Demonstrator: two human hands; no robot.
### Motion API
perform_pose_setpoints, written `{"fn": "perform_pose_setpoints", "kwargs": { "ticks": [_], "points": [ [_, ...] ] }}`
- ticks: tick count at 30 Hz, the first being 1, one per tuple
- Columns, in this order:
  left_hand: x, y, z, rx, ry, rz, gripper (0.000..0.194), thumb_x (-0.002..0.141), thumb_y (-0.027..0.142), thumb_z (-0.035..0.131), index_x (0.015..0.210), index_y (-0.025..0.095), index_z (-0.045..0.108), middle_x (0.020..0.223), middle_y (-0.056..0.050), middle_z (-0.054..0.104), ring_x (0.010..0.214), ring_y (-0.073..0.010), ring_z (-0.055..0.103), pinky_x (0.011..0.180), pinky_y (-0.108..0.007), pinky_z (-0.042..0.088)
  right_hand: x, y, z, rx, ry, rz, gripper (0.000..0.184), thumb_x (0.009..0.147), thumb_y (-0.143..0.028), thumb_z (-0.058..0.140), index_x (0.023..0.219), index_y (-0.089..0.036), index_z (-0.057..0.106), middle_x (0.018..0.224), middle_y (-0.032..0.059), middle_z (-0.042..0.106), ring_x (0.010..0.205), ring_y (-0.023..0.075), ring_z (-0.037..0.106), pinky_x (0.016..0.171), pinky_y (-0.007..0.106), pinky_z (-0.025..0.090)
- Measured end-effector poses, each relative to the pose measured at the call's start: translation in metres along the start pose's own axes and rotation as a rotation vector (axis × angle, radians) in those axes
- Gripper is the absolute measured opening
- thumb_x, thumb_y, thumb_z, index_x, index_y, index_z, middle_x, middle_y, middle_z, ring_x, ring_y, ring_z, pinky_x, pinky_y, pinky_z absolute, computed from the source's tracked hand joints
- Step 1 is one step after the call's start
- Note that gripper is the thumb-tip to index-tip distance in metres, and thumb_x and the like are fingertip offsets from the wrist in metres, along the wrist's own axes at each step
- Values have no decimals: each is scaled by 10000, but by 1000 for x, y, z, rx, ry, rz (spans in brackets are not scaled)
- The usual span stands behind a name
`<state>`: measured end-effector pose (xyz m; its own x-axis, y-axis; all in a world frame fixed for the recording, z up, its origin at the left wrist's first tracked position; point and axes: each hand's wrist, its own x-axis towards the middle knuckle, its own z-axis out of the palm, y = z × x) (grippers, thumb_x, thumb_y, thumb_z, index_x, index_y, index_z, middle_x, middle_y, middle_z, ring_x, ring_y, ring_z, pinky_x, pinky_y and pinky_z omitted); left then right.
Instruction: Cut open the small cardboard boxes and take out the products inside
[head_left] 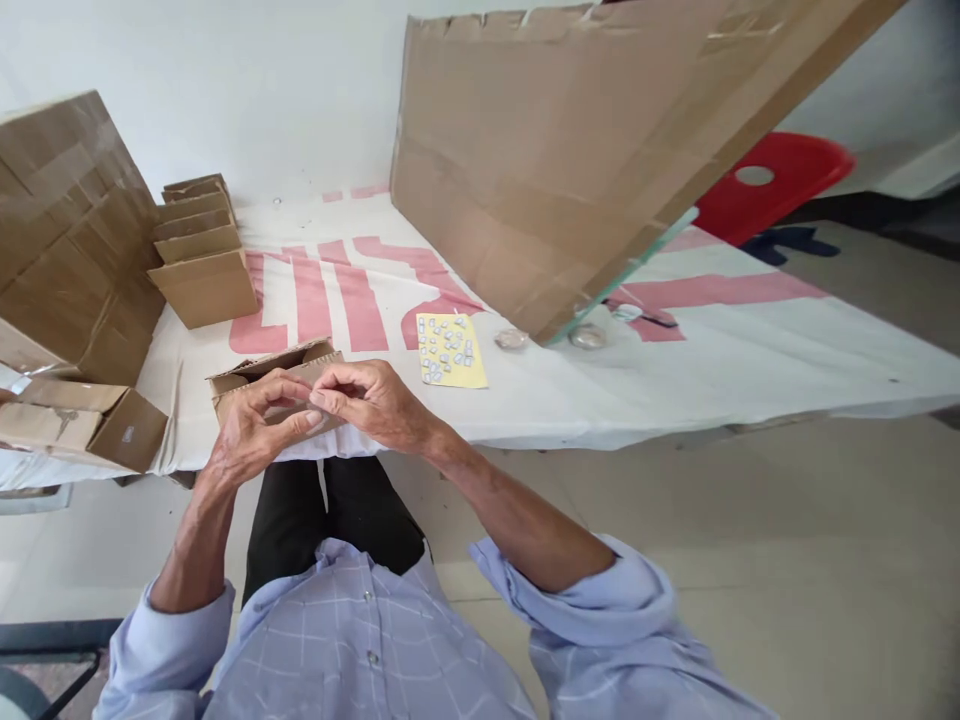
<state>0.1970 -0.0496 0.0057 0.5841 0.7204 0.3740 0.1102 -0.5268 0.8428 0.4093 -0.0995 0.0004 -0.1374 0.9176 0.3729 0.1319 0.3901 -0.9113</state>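
Note:
Right at the table's near edge stands a small cardboard box [324, 350] with its top open. My left hand [255, 425] lies against the box's front side, its fingers curved and its thumb apart from them. Beside it, my right hand [382, 405] has thumb and forefinger pinched together before the same side, with the tips close to the left fingers. Whatever is in that pinch is too small to make out. To the right of the hands lies a yellow sheet [472, 375] bearing several small silvery-white pieces, perhaps stickers.
Several open cardboard boxes [214, 290] stand in a row at the back left, by a large carton [67, 230]. Another box [124, 430] is at the left edge. A big cardboard panel [540, 160] leans behind two small clear-wrapped bundles [512, 339]. A red chair [787, 180] stands beyond.

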Motion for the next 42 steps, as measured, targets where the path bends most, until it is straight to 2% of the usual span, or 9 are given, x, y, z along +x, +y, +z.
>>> {"fn": "perform_pose_setpoints", "kwargs": {
  "ticks": [9, 16, 20, 25, 28, 31, 34, 38, 42],
  "points": [
    [26, -13, 32, -83, -100, -25, 287, 921, 535, 911, 860, 257, 878, 1027, -93, 788, 930, -252, 765, 823, -411, 680, -22, 14, -30, 178, 109, 98, 345, 902, -542, 844, 888, -206, 771, 835, 10, 730, 786, 149, 635, 747, 278, 534],
    [53, -29, 96, -311, 121, -140, 354, 729, 527, 1046, 798, 247, 840, 978, -36, 743, 876, -182, 733, 757, -313, 648, -53, 50, -40, 495, 427, 187, 553, 623, -589, 1052, 920, -217, 770, 915, 19, 783, 867, 178, 721, 845, 330, 614],
    [70, -21, 143, -465, -4, -296, 387, 743, 524, 1027, 811, 216, 802, 845, -7, 731, 728, -157, 710, 743, -337, 653, -73, 65, -54, 527, 598, 221, 509, 673, -639, 998, 814, -212, 758, 766, 11, 759, 759, 180, 720, 816, 350, 632],
    [111, -28, 186, -511, -311, -403, 466, 723, 610, 999, 858, 208, 804, 813, -42, 763, 779, -216, 753, 812, -420, 684, -109, 80, -89, 430, 845, 189, 423, 755, -604, 926, 787, -224, 743, 732, 10, 751, 703, 174, 689, 788, 355, 624],
    [160, -39, 215, -288, -396, -309, 495, 818, 664, 887, 993, 205, 829, 1060, -112, 829, 979, -281, 799, 833, -421, 675, -136, 95, -104, 379, 1030, 198, 382, 773, -577, 894, 786, -228, 739, 753, 13, 763, 671, 159, 664, 753, 341, 604],
    [215, -47, 258, 288, -411, -100, 310, 966, 443, 771, 1123, 180, 819, 1246, -133, 818, 1063, -276, 792, 915, -394, 647, -162, 109, -108, 359, 1130, 226, 371, 794, -574, 874, 773, -229, 739, 743, 15, 759, 644, 155, 649, 732, 336, 588],
    [257, -53, 306, 465, -421, -52, 191, 942, 210, 774, 1128, 175, 804, 1402, -157, 753, 1220, -303, 746, 1078, -422, 583, -183, 116, -106, 360, 1155, 234, 362, 825, -571, 861, 776, -231, 744, 735, 17, 760, 620, 156, 640, 717, 342, 585],
    [279, -63, 354, 536, -457, -88, 212, 858, 102, 827, 1040, 197, 777, 1359, -157, 746, 1339, -370, 675, 1171, -491, 515, -197, 116, -107, 328, 1197, 246, 357, 841, -574, 861, 800, -234, 759, 745, 27, 773, 620, 166, 648, 703, 348, 589],
    [283, -70, 369, 496, -444, -121, 225, 863, 17, 730, 1016, 181, 754, 1377, -193, 724, 1381, -394, 650, 1189, -539, 491, -195, 113, -120, 252, 1243, 230, 366, 845, -584, 854, 821, -230, 769, 742, 31, 774, 607, 163, 640, 670, 335, 571]
  ]
}}
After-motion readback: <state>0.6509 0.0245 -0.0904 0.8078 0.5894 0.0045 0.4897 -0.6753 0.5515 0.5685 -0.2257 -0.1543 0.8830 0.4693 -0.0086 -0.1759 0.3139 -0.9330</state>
